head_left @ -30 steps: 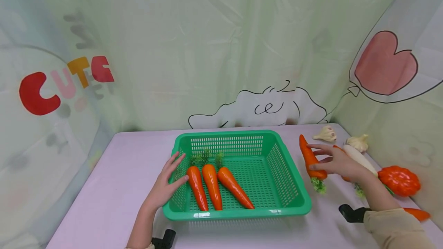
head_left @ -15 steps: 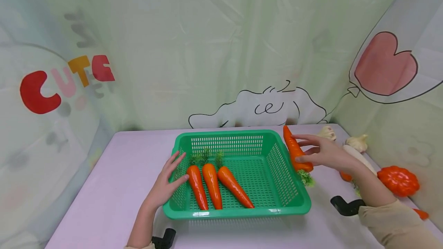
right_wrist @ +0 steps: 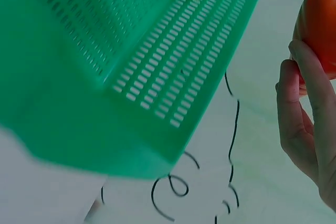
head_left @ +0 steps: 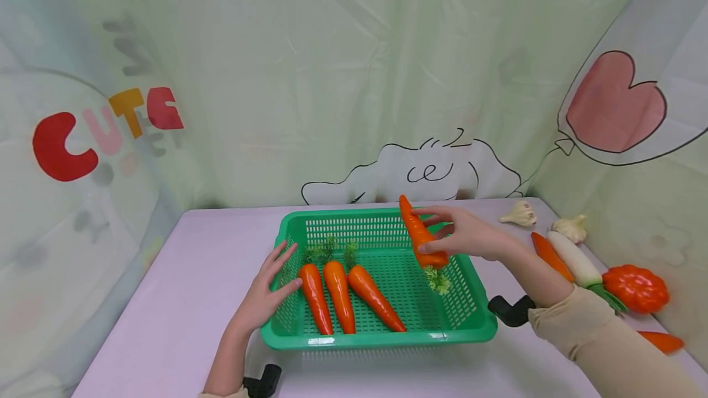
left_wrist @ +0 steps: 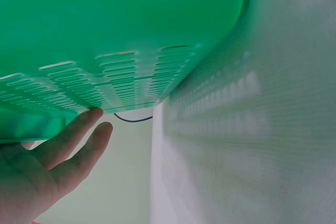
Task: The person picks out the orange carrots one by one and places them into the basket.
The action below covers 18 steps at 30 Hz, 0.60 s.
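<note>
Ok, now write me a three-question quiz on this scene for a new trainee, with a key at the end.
1. Count: how many carrots lie inside the green basket, leaving out the held carrot in the right hand?
2. True or false: the left hand is holding a garlic bulb.
3. Choose one: in the head view, the leafy end of the held carrot points mainly toward (a) the top of the picture, (b) the bottom of the picture, (c) the left edge.

Key:
1. Three.
2. False; its fingers are spread at the left side of the basket in the head view.
3. b.
</note>
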Motion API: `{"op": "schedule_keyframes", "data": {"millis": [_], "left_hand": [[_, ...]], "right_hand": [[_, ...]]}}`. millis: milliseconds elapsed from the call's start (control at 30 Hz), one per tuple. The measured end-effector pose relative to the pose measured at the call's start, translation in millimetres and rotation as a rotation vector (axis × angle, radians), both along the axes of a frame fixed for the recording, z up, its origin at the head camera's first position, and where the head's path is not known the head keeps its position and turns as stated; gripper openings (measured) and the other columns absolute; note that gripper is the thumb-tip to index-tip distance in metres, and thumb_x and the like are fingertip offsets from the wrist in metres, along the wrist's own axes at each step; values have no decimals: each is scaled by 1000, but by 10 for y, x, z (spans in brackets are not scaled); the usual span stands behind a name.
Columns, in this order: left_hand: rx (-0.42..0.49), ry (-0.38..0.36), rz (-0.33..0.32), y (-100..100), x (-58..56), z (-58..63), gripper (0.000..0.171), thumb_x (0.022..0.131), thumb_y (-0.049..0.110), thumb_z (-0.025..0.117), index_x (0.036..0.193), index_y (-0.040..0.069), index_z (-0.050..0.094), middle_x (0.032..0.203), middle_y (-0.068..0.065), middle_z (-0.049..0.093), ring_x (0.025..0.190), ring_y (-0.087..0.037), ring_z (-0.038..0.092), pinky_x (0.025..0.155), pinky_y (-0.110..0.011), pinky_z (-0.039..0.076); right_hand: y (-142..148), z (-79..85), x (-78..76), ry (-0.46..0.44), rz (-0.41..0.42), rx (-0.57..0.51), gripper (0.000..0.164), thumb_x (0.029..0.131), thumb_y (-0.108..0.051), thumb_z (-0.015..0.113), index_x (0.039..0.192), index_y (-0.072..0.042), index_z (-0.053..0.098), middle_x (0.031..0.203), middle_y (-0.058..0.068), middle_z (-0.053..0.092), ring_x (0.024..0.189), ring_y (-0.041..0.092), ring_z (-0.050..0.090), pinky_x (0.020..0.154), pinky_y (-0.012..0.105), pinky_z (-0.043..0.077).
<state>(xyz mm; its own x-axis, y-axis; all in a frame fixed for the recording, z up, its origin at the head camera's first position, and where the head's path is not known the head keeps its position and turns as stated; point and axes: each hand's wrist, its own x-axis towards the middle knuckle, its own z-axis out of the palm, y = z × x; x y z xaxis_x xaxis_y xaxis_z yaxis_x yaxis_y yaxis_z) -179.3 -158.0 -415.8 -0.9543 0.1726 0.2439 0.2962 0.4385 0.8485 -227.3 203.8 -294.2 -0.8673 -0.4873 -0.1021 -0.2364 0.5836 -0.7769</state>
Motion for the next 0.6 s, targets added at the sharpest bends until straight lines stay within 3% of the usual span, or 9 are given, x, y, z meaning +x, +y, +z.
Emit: {"op": "schedule_keyframes", "data": {"millis": [167,300,467,600], "left_hand": [[0,8,-3,6,-17,-21,60,87,21,61,142,18,35,151,-9,15,135,-39,12,95,-69,18],[0,11,2,31,5,17,60,87,18,61,142,16,35,151,-10,15,135,-39,13,95,-69,18],[1,10,-3,24,10,21,60,88,20,60,142,16,35,151,-10,15,135,-39,12,95,-69,18],[-2,7,-2,6,-10,-14,60,88,21,60,142,19,35,151,-8,15,136,-38,12,95,-70,18]], "right_hand": [[-257,-59,-49,-56,36,-24,69,77,-24,74,136,-8,42,128,23,46,103,32,56,69,35,54],[-449,-145,-86,-50,70,-30,67,76,-22,75,135,-9,44,125,22,48,98,29,59,66,34,54],[-695,-296,-132,-38,98,-13,65,76,-19,75,133,-7,46,122,22,50,95,29,60,63,33,54],[-884,-430,-131,-89,116,-11,62,75,-15,75,131,-6,48,120,21,50,88,25,62,62,33,54]]}}
